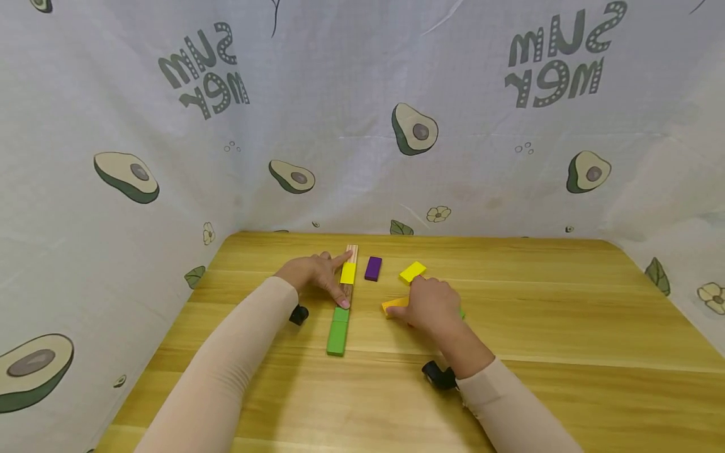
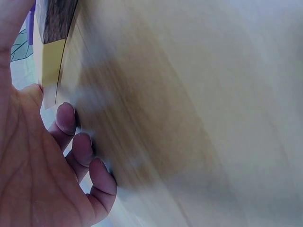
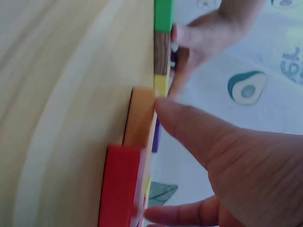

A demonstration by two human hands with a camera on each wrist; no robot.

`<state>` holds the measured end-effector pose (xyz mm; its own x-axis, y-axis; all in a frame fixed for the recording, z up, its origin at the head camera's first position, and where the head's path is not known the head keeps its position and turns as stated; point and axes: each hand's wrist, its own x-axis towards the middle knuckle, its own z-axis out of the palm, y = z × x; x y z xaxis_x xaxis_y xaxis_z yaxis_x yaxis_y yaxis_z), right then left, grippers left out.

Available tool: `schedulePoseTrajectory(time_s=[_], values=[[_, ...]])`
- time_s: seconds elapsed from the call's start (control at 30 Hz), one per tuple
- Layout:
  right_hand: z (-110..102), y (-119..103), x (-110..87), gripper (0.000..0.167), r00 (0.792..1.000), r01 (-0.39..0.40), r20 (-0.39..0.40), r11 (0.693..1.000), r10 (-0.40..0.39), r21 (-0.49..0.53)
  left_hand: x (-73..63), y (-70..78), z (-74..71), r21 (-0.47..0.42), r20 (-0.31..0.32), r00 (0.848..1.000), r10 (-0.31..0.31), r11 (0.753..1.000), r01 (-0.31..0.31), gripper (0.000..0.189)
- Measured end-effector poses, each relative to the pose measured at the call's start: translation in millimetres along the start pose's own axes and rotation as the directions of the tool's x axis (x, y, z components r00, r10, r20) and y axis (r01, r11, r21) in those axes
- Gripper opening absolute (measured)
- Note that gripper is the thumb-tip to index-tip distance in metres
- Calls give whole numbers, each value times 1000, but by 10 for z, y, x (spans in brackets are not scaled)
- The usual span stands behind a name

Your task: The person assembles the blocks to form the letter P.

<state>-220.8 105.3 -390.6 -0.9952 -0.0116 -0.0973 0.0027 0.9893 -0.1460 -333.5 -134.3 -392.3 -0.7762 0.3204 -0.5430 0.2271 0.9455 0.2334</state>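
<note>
My left hand (image 1: 320, 275) lies over a straight row of flat blocks, thumb stretched toward its near part and index finger toward its far end. The row holds a light wooden block (image 1: 352, 251), a yellow block (image 1: 348, 273), a dark brown block (image 1: 347, 292) and green blocks (image 1: 337, 338). My right hand (image 1: 433, 306) covers an orange block (image 1: 394, 304) and a red block (image 3: 122, 184), which stand end to end. Its thumb touches the orange one's edge in the right wrist view; another fingertip is beside the red one. In the head view the hand hides the red block.
A purple block (image 1: 373, 268) lies between the hands, just right of the row. Another yellow block (image 1: 413, 272) sits beyond my right hand, and a bit of green block (image 1: 462, 314) peeks out at its right. A white printed curtain (image 1: 351, 176) stands behind the wooden table (image 1: 538, 302).
</note>
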Motion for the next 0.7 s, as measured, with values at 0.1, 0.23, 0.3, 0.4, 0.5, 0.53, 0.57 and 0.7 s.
schedulePoseTrajectory(time_s=[0.1, 0.23, 0.3, 0.4, 0.5, 0.53, 0.57, 0.7], values=[[-23, 98, -4, 69, 998, -23, 61, 999, 25, -21, 5, 11, 8, 8, 2, 1000, -5, 1000, 5, 141], [-64, 176, -34, 65, 996, -1, 94, 999, 5, -38, 14, 18, 18, 8, 8, 1000, -8, 1000, 8, 141], [-85, 197, -61, 63, 995, 3, 103, 999, 2, -52, 16, 16, 18, -1, 12, 1000, -9, 1000, 9, 141], [-94, 213, -101, 61, 994, 8, 111, 998, -1, -67, 14, 12, 19, -7, 15, 1000, -11, 1000, 11, 142], [-93, 206, -128, 57, 991, 17, 133, 999, -10, -48, 10, 13, 18, -7, 15, 1000, -9, 1000, 9, 142], [-89, 199, -138, 54, 990, 25, 137, 999, -20, -35, 11, 12, 17, -6, 17, 1000, -9, 1000, 9, 142], [-89, 190, -149, 52, 989, 31, 145, 999, -27, -24, 10, 13, 15, -6, 19, 1000, -8, 1000, 8, 142], [-92, 154, -224, 46, 983, 56, 173, 998, -56, 5, 3, 16, 10, -3, 22, 1000, -6, 1000, 6, 142]])
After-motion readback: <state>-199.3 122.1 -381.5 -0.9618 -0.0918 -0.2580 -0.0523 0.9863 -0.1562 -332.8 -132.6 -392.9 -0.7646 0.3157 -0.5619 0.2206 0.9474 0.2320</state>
